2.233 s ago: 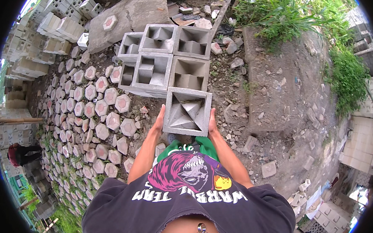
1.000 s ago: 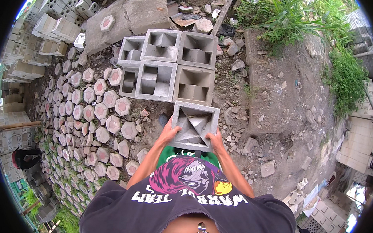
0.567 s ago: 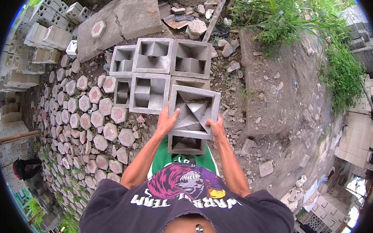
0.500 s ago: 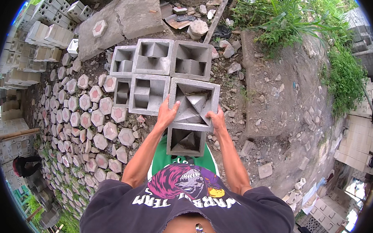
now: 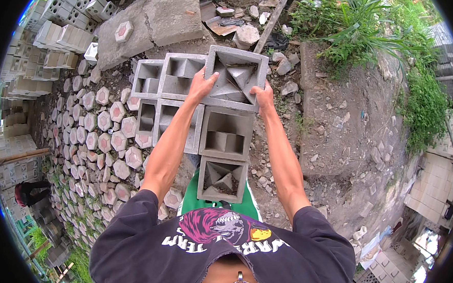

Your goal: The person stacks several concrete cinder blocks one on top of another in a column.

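Note:
Both my arms reach forward with a square grey concrete vent block (image 5: pixel 240 73), its hollow face with pyramid-like ridges turned up. My left hand (image 5: pixel 203 85) grips its left wall, thumb over the rim. On the opposite wall my right hand (image 5: pixel 264 96) has the same hold. The block sits at the far right of a cluster of similar blocks; whether it rests on the one beneath cannot be seen. Just nearer is a vent block (image 5: pixel 226 121) with a stepped inside, then another block (image 5: pixel 222 179) by my green shorts. More blocks (image 5: pixel 181 72) stand to the left.
Hexagonal pavers (image 5: pixel 118 111) cover the ground at left. Broken concrete slabs (image 5: pixel 174 18) and rubble lie beyond the blocks. Stacked blocks (image 5: pixel 70 38) stand far left, where a bent-over person (image 5: pixel 29 193) is partly visible. Weeds (image 5: pixel 355 25) grow at the far right.
My hands have carried the vent block away from me, from the nearer row to the far right of the cluster. The stepped block formerly under it now shows.

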A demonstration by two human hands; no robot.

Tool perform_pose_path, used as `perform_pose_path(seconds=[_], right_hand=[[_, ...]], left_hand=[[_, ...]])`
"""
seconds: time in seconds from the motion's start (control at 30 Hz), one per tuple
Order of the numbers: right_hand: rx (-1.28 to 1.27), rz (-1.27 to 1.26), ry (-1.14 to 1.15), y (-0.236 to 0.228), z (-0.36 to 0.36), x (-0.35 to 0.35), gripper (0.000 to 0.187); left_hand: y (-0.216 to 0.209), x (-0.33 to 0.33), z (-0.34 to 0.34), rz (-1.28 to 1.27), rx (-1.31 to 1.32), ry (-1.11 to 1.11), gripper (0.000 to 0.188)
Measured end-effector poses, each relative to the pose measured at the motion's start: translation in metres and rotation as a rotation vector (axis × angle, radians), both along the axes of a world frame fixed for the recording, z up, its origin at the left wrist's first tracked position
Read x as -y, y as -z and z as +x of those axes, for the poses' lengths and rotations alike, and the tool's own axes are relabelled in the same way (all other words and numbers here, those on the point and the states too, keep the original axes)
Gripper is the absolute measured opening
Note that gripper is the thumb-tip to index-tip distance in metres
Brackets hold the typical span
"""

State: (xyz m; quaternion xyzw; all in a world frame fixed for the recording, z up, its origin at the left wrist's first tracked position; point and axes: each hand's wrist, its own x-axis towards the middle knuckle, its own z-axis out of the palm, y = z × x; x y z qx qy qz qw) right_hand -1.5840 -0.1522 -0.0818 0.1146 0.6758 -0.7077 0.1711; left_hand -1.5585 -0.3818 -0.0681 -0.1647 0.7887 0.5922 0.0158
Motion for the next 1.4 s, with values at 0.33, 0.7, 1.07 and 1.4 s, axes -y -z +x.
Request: perform_pose_path(seconds=[0.33,0.7,1.07,1.4], right_hand=[[0.07,0.017,-0.011,0.007,-0.011,0.0,0.072],[0.092,-0.05,-0.1,0.002,-0.012,-0.009,0.057],[0.099,-0.026,-0.097,0.009,-0.003,-0.003,0.075],[0.099,0.035,-0.137,0.006,-0.006,-0.011,0.073]], left_hand=[[0.02,0.01,-0.009,-0.018,0.163,-0.025,0.068],[0.016,0.006,-0.009,0.343,0.247,0.05,0.089],[0.019,0.012,-0.004,0.33,0.244,0.034,0.072],[0.01,0.004,-0.001,0.319,0.233,0.044,0.068]])
